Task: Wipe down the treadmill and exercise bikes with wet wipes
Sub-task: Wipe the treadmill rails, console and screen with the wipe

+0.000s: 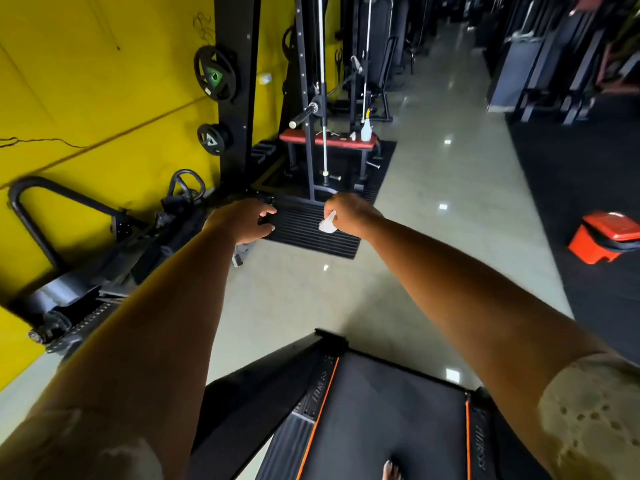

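Both arms are stretched forward above the near end of the treadmill. It has a matte black belt, an orange stripe along each edge and ribbed side rails.

Right hand: fingers curled, pinching a crumpled white wet wipe, held in the air and touching no surface.

Left hand: fingers apart and loosely curved, holding nothing.

Beyond the treadmill's squared end lies an open stretch of glossy pale floor, running far as an aisle.
- Left edge: a black tubular-framed machine against the yellow wall.
- Far: a black ribbed mat, then a red padded bench carrying a translucent spray bottle.
- Right: dark rubber flooring with a boxy orange-red bin.

Round weight plates hang on the rack.
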A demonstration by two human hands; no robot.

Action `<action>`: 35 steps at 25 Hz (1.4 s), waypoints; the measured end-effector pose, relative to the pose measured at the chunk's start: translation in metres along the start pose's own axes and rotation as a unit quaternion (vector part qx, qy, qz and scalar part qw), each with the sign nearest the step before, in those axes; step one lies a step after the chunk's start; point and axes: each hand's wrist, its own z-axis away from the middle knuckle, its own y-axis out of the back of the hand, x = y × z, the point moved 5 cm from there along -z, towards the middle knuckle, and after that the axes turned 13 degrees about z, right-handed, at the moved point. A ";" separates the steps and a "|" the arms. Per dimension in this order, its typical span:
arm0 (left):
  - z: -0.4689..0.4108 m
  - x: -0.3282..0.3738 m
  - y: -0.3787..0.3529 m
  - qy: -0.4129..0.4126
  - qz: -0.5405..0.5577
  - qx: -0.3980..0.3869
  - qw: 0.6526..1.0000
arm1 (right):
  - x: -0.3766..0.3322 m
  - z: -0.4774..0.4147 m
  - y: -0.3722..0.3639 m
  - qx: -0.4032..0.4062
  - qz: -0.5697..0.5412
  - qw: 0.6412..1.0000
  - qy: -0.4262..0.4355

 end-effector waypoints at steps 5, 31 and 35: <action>-0.101 0.081 -0.006 -0.041 0.016 0.027 0.999 | 0.099 -0.033 0.028 0.032 0.012 0.999 0.001; -0.494 0.181 -0.072 -0.074 0.010 0.001 0.997 | 0.398 -0.291 0.016 0.070 0.107 0.990 -0.055; -0.562 0.151 -0.064 -0.043 0.007 0.011 0.999 | 0.419 -0.371 0.001 0.085 0.108 0.990 -0.027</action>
